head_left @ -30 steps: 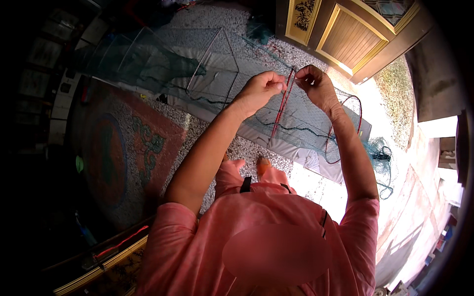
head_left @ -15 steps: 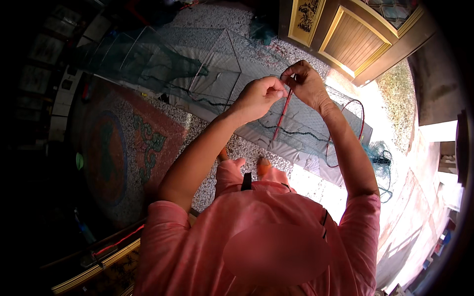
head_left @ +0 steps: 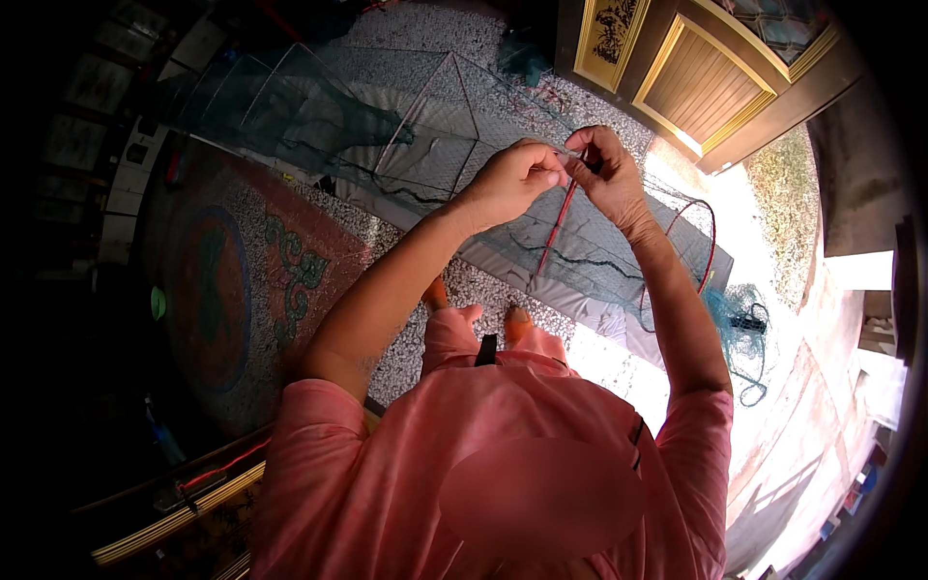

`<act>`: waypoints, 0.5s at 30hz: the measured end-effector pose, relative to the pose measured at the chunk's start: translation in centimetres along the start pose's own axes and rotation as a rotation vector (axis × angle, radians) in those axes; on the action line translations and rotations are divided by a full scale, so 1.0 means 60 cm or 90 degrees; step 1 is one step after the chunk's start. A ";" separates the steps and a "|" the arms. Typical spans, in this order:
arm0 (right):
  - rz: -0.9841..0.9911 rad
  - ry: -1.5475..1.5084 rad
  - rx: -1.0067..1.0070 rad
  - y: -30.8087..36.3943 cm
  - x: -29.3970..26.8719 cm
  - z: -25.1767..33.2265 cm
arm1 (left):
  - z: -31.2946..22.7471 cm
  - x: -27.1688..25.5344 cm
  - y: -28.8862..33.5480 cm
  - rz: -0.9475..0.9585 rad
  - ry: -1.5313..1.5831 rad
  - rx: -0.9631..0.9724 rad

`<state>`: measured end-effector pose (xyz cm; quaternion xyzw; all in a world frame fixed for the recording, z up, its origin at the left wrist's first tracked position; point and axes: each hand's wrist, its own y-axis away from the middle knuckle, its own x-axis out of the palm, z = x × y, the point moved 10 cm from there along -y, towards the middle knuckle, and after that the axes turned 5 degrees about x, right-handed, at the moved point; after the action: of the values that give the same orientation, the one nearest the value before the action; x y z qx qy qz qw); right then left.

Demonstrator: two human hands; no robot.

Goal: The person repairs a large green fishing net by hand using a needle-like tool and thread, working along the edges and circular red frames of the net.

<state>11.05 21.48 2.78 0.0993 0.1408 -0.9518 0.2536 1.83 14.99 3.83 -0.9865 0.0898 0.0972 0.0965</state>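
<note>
A long net trap of green mesh [head_left: 338,130] over thin square frames stretches in front of me. One of its frames shows a red rod [head_left: 555,232] that rises to just below my fingers. My left hand [head_left: 517,184] is closed in a pinch, thumb against forefinger. Close beside it, my right hand [head_left: 609,184] curls its thumb and fingers together at the rod's top end. Something thin and pale shows between the fingertips, too small to name. At the trap's right end, a red hoop [head_left: 713,246] stands near loose green netting [head_left: 744,324].
Under the trap lies a grey sheet [head_left: 493,263] on a speckled pebble floor [head_left: 387,382]. A brown door with gold trim [head_left: 706,87] stands at the far right. Dark green cord [head_left: 580,259] runs along the mesh. Patterned red flooring [head_left: 309,208] is at left.
My right hand has turned and dropped slightly, its fingers shifting at the rod's top. The left hand stays close to it, still pinching. The whole view has shifted a little.
</note>
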 end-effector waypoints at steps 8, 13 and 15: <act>-0.093 0.501 -0.267 0.025 0.026 0.137 | 0.015 0.008 0.015 -0.020 -0.102 0.009; -0.032 0.407 -0.227 0.005 0.030 0.104 | 0.035 0.005 0.017 -0.029 -0.007 -0.025; -0.012 0.409 -0.229 0.000 0.034 0.108 | 0.031 0.007 0.018 -0.011 -0.022 -0.032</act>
<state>8.55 18.51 8.38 0.3458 0.3792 -0.8344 0.2012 1.72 14.25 1.75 -0.9876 0.0771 0.1153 0.0740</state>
